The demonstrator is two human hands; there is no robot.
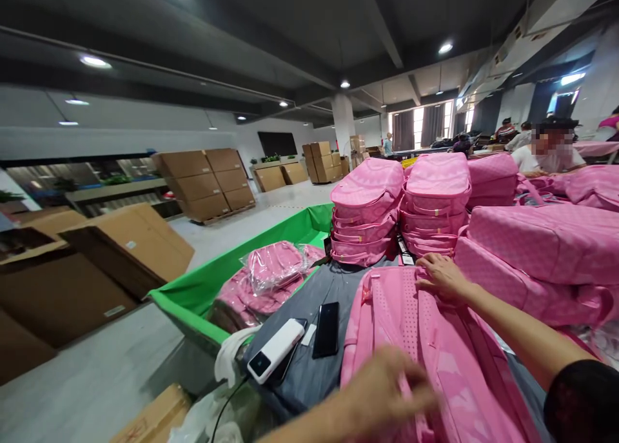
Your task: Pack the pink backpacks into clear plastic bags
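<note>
A pink backpack point(425, 340) lies flat in front of me on a grey-covered table point(309, 314). My right hand point(442, 276) rests on its far top edge, fingers bent over the fabric. My left hand point(387, 388), blurred, pinches the near part of the same backpack. Beside the bag on the left lie a white power bank point(276, 349) and a black phone point(327, 328).
Stacks of pink backpacks point(401, 207) stand behind and more lie at the right point(546, 243). A green bin point(193, 295) holds bagged pink backpacks point(273, 269). Cardboard boxes point(130, 243) line the floor at left. A seated person point(549, 153) works at the far right.
</note>
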